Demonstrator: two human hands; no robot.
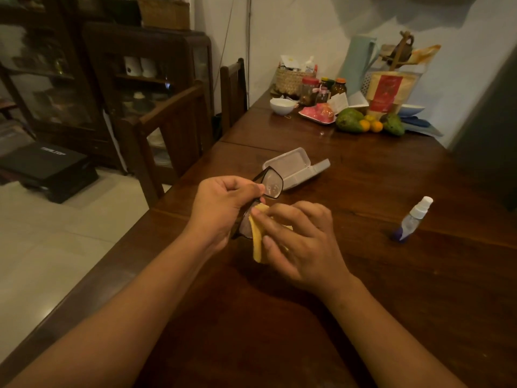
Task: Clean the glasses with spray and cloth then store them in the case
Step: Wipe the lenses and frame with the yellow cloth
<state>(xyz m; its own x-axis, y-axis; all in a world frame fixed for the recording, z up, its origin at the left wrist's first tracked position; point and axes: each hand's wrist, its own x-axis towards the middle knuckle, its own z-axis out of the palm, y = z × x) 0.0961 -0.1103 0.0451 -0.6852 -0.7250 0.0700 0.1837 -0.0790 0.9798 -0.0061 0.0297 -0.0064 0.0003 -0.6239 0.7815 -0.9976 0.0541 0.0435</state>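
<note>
Dim room, dark wood dining table (363, 275). The left hand (223, 208) is gripping the glasses (270, 183) near the bridge, fingers curled tight on the frame, holding them above the table with one lens sticking up. The right hand (302, 242) is pinching the yellow cloth (257, 242) over the lower lens, thumb and fingers clamped on it. The case (291, 166) is lying open just behind the hands. The spray bottle (414, 219) is standing to the right, well apart. Fruit (349, 120) and jars (309, 91) are sitting at the far end.

The cloth (257, 239) and left hand (223, 208) hide much of one lens of the glasses (270, 183) (bridge too). The far jars (309, 91) have illegible labels.
</note>
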